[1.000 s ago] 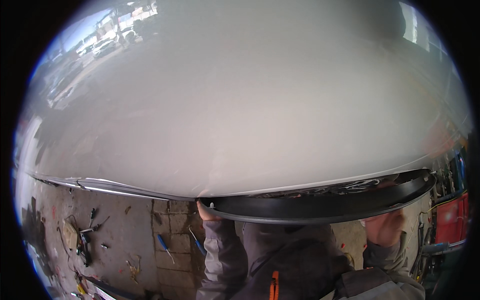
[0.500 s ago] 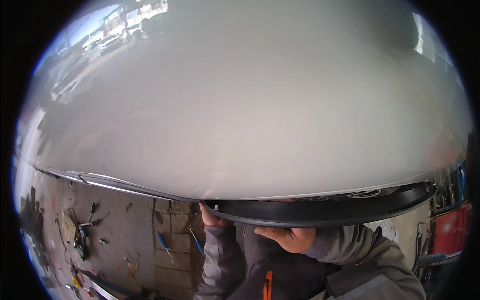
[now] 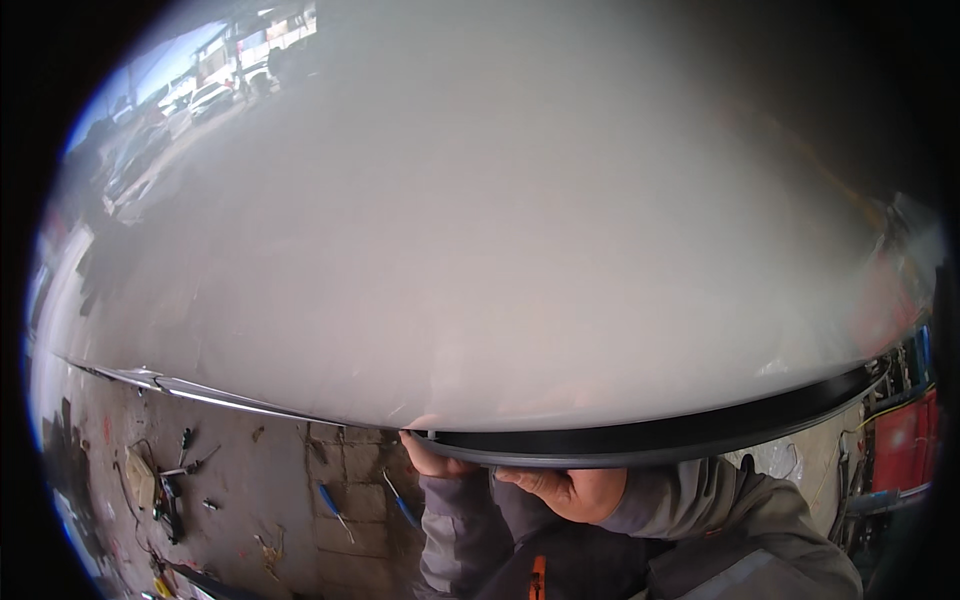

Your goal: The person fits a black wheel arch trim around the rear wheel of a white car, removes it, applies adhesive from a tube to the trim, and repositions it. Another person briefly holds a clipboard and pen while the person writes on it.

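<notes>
A long, curved black trim panel [image 3: 640, 440] runs along the lower edge of a large, pale grey car body panel [image 3: 500, 220]. The trim's left end sits close against the body, while a dark gap shows farther right. At that left end, beside a small white clip [image 3: 432, 435], my left hand [image 3: 438, 462] is closed on the trim, its fingers partly hidden. My right hand [image 3: 575, 492] grips the trim's near edge from below, thumb toward the left; its other fingers are hidden behind the piece.
Two blue-handled tools [image 3: 335, 510] lie on the paved floor [image 3: 350, 550] to the left. Farther left are several dark hand tools [image 3: 170, 490] and a beige pouch-like item [image 3: 140, 478]. A red cabinet [image 3: 903, 437] stands at the right, near some clear plastic sheeting [image 3: 780, 458].
The trim has come closer to the car body, and the gap above it is narrower. Both hands keep their hold and appear slightly lower in the picture; the view has also shifted.
</notes>
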### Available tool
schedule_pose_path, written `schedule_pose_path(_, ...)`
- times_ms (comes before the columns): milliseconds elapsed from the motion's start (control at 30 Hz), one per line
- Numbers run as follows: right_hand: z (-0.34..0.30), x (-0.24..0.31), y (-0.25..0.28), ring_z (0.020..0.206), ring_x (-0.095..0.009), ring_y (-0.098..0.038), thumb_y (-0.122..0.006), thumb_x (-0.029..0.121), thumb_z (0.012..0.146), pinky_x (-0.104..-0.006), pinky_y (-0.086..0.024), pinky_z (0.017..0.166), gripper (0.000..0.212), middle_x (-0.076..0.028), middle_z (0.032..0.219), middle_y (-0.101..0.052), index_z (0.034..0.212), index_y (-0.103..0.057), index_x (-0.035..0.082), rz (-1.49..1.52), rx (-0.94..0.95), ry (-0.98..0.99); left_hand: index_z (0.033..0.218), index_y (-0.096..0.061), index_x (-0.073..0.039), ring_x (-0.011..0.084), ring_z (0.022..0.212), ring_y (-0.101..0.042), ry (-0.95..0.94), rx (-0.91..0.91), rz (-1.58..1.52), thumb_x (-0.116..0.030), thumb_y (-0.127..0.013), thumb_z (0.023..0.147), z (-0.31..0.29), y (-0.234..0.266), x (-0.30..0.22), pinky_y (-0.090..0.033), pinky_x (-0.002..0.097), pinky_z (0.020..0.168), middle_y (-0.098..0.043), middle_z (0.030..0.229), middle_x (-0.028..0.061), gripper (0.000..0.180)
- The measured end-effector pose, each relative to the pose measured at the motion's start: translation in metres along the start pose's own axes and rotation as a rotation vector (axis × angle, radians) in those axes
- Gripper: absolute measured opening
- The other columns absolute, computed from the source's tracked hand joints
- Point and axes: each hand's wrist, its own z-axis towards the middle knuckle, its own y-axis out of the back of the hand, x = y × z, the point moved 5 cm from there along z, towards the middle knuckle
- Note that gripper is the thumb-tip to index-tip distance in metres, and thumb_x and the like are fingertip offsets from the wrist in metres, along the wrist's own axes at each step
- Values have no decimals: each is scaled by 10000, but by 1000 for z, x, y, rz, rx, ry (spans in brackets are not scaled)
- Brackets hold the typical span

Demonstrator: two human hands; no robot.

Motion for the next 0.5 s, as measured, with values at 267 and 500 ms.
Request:
schedule_pose_path(267,3,-11,-3,919,-208,-695,-792,296,853,-329,-541,767,378,-75,1036,-710,1116,-695,43,76,45,-64,1429,-445,-117,324,1266,-495,-83,-480,-86,-652,-184,987,-6,-44,7,-433,498,1047,-493,1423,90,741)
schedule_pose_path(500,-1,-9,-1,962,-253,-682,-810,199,839,-335,-525,838,389,-149,1076,-692,1131,-666,-14,9,45,-108,1486,-374,-133,293,1352,-415,-146,-293,-243,-615,-201,1021,-9,-35,16,-332,479,1129,-435,1486,53,692)
